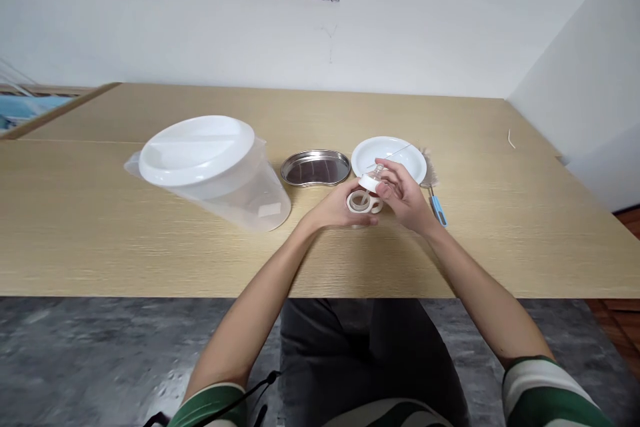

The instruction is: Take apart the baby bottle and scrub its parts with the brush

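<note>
My left hand (pixel 343 205) is wrapped round a small white baby bottle (pixel 359 201) with side handles, its round mouth uncovered and facing up. Just above that mouth, my right hand (pixel 404 195) pinches a white bottle cap (pixel 371 181) topped by a clear nipple (pixel 379 169). A thin straw-like piece seems to hang from the cap towards the bottle. The cap is tilted and apart from the rim. My left fingers and palm hide much of the bottle's body.
A large translucent pitcher (pixel 235 193) with a white lid (pixel 197 150) stands at the left. Behind my hands are a kidney-shaped steel tray (pixel 316 155) and a white plate (pixel 383 145). A blue-handled brush (pixel 438 209) lies right of the plate. Farther right is a small bent white straw (pixel 511 139).
</note>
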`<state>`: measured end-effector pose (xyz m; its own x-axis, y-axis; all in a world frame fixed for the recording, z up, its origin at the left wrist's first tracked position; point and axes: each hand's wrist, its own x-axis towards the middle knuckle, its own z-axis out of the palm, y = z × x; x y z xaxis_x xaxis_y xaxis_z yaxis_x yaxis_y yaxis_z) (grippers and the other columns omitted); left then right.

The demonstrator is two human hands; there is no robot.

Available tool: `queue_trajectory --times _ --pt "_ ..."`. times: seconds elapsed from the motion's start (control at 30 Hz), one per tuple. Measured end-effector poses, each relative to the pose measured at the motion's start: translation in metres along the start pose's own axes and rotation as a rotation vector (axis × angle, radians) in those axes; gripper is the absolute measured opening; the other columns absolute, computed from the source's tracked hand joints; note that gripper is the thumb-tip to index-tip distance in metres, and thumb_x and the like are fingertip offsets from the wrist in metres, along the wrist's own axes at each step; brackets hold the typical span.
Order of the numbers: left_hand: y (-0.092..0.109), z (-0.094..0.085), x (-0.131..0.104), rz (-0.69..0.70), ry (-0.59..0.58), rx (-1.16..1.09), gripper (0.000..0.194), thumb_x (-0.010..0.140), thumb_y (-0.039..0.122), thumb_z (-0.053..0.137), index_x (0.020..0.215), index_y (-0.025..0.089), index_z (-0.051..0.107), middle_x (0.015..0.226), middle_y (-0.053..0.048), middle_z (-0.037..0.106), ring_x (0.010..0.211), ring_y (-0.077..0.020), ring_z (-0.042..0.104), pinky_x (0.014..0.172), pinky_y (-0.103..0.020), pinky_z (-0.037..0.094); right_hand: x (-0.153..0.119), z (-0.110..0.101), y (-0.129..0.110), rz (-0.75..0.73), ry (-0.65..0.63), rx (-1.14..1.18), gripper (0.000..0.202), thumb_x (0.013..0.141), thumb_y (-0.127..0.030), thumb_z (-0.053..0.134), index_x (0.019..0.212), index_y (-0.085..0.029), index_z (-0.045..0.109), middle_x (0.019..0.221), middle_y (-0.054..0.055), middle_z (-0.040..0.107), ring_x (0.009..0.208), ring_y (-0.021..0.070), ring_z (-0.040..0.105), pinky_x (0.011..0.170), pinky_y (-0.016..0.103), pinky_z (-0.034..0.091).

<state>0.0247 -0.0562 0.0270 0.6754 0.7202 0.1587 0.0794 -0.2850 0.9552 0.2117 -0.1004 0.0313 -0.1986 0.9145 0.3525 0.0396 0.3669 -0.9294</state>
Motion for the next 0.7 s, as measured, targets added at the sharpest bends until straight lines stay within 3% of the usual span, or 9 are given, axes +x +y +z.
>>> queue_trajectory --times 0.17,0.37,0.5,0.7 --pt "0.0021 0.0003 -0.0021 0.03 0.076 -0.1 0.051 0.078 0.045 0.079 0.115 0.015 0.063 0.109 -0.009 0.071 0.101 -0.022 0.066 0.09 -0.032 0.049 0.0015 -0.0021 -0.0005 -0.05 0.074 -0.008 0.064 0.094 -0.059 0.058 0.146 -0.029 0.039 0.109 0.007 0.064 0.096 0.0196 0.065 0.086 0.039 0.059" --pt "0.0 0.0031 0.0023 0.004 0.16 -0.234 0.042 0.078 0.05 0.08 0.098 0.016 0.065 0.09 -0.004 0.068 0.079 -0.0146 0.062 0.074 -0.026 0.048 0.0032 -0.0008 0.0037 -0.034 0.166 0.02 0.054 0.082 -0.058 0.074 0.12 -0.028 0.049 0.098 0.003 0.064 0.091 0.0174 0.066 0.083 0.034 0.058" --pt "0.0019 0.0005 0.0033 0.066 0.129 -0.144 0.039 0.083 0.054 0.074 0.08 0.015 0.068 0.088 -0.005 0.065 0.078 -0.0146 0.058 0.074 -0.027 0.046 0.0033 -0.0011 0.0029 0.005 0.2 0.057 0.049 0.078 -0.057 0.078 0.106 -0.027 0.05 0.093 0.001 0.066 0.085 0.0159 0.067 0.079 0.033 0.058" --pt "0.0048 -0.0023 0.0004 0.054 0.064 -0.123 0.039 0.088 0.055 0.068 0.084 0.016 0.066 0.092 -0.005 0.062 0.079 -0.0139 0.056 0.074 -0.025 0.044 0.0033 -0.0042 0.0008 0.139 0.152 0.209 0.052 0.076 -0.06 0.08 0.108 -0.026 0.056 0.087 0.001 0.071 0.077 0.016 0.068 0.074 0.033 0.058"
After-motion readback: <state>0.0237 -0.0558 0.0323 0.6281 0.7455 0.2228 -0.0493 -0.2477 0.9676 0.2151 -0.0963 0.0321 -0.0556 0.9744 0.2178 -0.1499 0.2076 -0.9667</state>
